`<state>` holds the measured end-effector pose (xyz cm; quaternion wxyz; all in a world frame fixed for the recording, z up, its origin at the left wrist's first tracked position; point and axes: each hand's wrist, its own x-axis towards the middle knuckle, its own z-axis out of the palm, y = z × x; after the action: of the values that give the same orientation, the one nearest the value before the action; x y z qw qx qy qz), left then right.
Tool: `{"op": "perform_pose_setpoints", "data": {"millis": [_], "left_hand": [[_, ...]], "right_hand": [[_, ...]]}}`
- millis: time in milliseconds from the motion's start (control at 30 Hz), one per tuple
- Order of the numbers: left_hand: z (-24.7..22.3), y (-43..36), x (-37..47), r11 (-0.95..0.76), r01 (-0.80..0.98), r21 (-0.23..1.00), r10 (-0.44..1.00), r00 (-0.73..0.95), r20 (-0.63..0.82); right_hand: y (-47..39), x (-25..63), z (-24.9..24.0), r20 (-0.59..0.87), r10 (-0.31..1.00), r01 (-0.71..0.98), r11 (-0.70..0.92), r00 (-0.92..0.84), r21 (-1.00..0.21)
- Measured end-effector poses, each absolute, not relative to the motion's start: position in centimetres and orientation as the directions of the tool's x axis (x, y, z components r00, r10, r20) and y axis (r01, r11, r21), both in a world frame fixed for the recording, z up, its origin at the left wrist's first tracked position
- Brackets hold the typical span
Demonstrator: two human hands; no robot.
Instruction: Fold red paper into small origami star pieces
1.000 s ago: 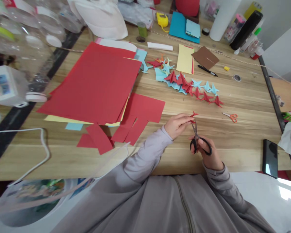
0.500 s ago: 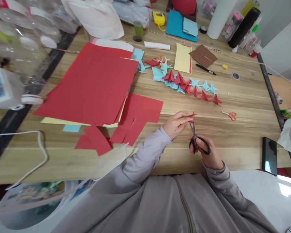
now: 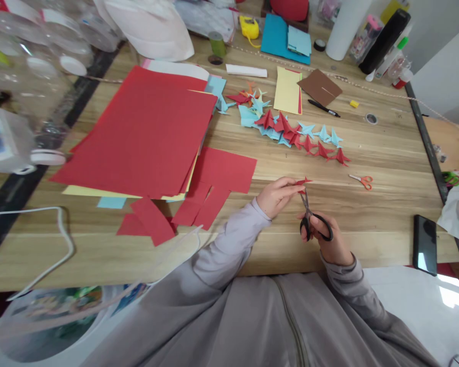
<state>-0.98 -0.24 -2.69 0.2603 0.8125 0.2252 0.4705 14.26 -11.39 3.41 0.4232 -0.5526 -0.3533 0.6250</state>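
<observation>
Pinched between the fingers of my left hand (image 3: 276, 198) is a small folded red paper piece (image 3: 303, 181), its pointed tip showing past the fingertips. My right hand (image 3: 331, 239) grips black-handled scissors (image 3: 307, 214), thumb and fingers in the loops. The blades point up at the lower edge of the red paper, close to my left fingertips. Whether they touch the paper I cannot tell. Beyond my hands lie several folded red paper cranes (image 3: 308, 145) in a row, with blue paper cranes (image 3: 323, 133) alongside.
Left of my hands are a stack of red sheets (image 3: 137, 132) and cut red strips (image 3: 153, 219). Small orange-handled scissors (image 3: 366, 182) and a phone (image 3: 424, 244) lie to the right. Farther back are yellow paper (image 3: 287, 90), brown paper (image 3: 320, 87), a pen (image 3: 324, 108) and a tape measure (image 3: 249, 28).
The scissors have shifted slightly to the right, and their blades look closer together than before. My left hand still holds the red paper in nearly the same spot.
</observation>
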Motion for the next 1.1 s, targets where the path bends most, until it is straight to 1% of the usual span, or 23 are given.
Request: {"op": "perform_pose_setpoints", "data": {"millis": [100,400,633,833,1000,1100], "left_hand": [[-2.7,-0.3,-1.0,-0.775,0.135,0.617,0.600,0.464,0.652],[-3.3,-0.5,-1.2,-0.755,0.186,0.629,0.641,0.410,0.649],[-3.2,-0.4,-1.7,-0.795,0.277,0.539,0.603,0.449,0.659],[-2.3,-0.4,-1.8,-0.821,0.317,0.475,0.571,0.426,0.702],[-2.0,-0.5,-1.8,-0.820,0.298,0.489,0.571,0.371,0.732],[-2.0,-0.5,-1.8,-0.817,0.297,0.494,0.575,0.368,0.731]], "right_hand": [[-11.5,14.3,3.6,-0.399,0.917,-0.140,-0.398,-0.024,-0.907],[-11.5,14.4,3.8,-0.415,0.909,-0.153,-0.416,-0.042,-0.896],[-11.9,14.6,3.4,-0.421,0.906,-0.126,-0.423,-0.042,-0.898],[-12.0,14.3,3.4,-0.401,0.915,-0.133,-0.403,-0.039,-0.906],[-12.1,14.1,3.4,-0.395,0.917,-0.158,-0.398,-0.052,-0.904],[-12.1,14.0,3.4,-0.388,0.920,-0.160,-0.390,-0.047,-0.907]]}}
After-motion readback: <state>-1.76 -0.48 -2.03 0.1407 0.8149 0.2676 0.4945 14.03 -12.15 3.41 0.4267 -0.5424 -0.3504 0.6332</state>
